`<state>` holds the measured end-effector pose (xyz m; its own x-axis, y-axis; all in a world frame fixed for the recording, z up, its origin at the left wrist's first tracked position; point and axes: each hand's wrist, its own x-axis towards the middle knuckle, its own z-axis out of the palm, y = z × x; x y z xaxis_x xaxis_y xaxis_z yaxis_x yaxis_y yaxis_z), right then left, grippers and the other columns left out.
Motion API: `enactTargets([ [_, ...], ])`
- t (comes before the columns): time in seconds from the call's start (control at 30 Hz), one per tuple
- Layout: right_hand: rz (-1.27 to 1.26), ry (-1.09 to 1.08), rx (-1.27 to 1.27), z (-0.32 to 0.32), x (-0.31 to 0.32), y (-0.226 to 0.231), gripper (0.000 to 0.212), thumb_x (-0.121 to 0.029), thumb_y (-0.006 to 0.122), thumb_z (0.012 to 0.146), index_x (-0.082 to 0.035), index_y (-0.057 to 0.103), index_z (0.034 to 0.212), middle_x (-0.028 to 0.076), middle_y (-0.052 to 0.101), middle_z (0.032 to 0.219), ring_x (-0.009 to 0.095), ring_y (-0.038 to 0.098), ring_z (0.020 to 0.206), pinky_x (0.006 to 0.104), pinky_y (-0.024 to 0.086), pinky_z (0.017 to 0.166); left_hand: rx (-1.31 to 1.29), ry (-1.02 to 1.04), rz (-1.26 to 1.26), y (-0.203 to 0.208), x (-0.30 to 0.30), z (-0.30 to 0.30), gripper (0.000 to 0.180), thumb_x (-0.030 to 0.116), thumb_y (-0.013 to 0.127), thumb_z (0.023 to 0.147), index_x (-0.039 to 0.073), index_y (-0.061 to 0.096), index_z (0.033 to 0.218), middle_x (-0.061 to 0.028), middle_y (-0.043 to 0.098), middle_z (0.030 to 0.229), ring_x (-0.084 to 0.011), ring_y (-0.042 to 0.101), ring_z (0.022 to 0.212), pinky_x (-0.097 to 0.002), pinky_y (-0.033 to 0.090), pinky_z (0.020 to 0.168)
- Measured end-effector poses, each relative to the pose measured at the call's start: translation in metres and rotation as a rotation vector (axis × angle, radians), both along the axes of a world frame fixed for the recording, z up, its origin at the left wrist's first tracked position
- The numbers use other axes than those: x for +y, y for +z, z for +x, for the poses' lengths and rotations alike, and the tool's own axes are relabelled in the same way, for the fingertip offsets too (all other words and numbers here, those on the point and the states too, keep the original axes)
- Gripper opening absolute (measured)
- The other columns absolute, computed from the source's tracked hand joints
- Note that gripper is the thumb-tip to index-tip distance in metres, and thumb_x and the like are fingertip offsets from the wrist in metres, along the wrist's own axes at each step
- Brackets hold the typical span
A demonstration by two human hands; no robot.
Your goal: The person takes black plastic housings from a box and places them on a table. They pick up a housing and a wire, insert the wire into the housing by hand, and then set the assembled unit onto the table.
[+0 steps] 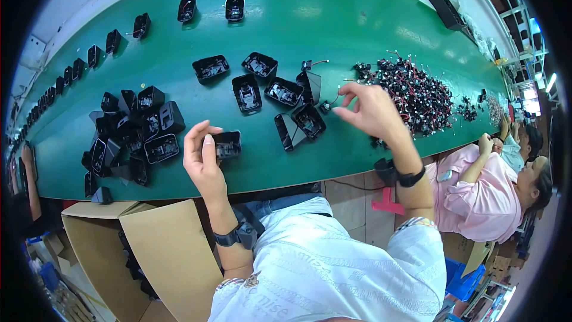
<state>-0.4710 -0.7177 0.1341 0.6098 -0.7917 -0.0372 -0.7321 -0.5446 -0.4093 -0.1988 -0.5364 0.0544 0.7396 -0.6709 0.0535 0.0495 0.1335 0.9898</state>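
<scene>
My left hand (204, 164) is closed around the edge of a small black open plastic housing (229, 145), held up near the table's front edge. My right hand (376, 110) is curled in a pinch over the table, left of a big heap of small black wired parts (417, 92). At its thumb and fingertips is one small black part with a thin wire (325, 107); the exact grip on it is hard to see. Just beyond lie several loose black housings (246, 93). Another wired part (306, 65) rests behind them.
A cluster of black housings (161, 148) sits at left, and a row of housings (141, 25) curves along the far side of the green table (298, 30). An open cardboard box (170, 256) stands below the front edge. Co-workers, one in a pink top (476, 200), sit at right.
</scene>
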Motion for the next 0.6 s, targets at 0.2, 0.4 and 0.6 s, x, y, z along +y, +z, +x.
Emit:
enactTargets([
  [0.2,0.091,-0.188,-0.348,0.013,0.017,-0.05,0.014,-0.01,0.078,0.083,0.0,0.073,0.092,0.008,0.072,0.081,0.015,0.067,0.066,0.0288,0.052,0.063,0.552,-0.407,-0.223,-0.003,0.005,0.005,0.031,0.03,0.044,0.106,0.003,0.057,0.106,-0.0158,0.068,0.085,-0.0139,0.061,0.071,-0.0243,0.047,0.06],
  [0.4,-0.18,-0.057,-0.577,0.017,0.044,-0.028,0.009,-0.004,0.078,0.083,0.001,0.073,0.087,0.009,0.073,0.085,0.017,0.068,0.072,0.0281,0.052,0.064,0.828,-0.572,-0.332,0.006,0.006,-0.018,0.046,0.051,0.035,0.109,0.008,0.051,0.107,-0.0145,0.062,0.081,-0.0289,0.07,0.072,-0.0297,0.058,0.06],
  [0.6,-0.251,0.249,-0.744,0.044,0.094,-0.009,0.024,0.01,0.08,0.071,-0.001,0.072,0.09,0.011,0.07,0.087,0.023,0.068,0.077,0.0312,0.055,0.068,0.691,-0.724,-0.298,0.022,0.002,-0.044,0.049,0.051,0.045,0.107,0.002,0.049,0.114,-0.0163,0.066,0.09,-0.0176,0.065,0.07,-0.0286,0.056,0.064],
])
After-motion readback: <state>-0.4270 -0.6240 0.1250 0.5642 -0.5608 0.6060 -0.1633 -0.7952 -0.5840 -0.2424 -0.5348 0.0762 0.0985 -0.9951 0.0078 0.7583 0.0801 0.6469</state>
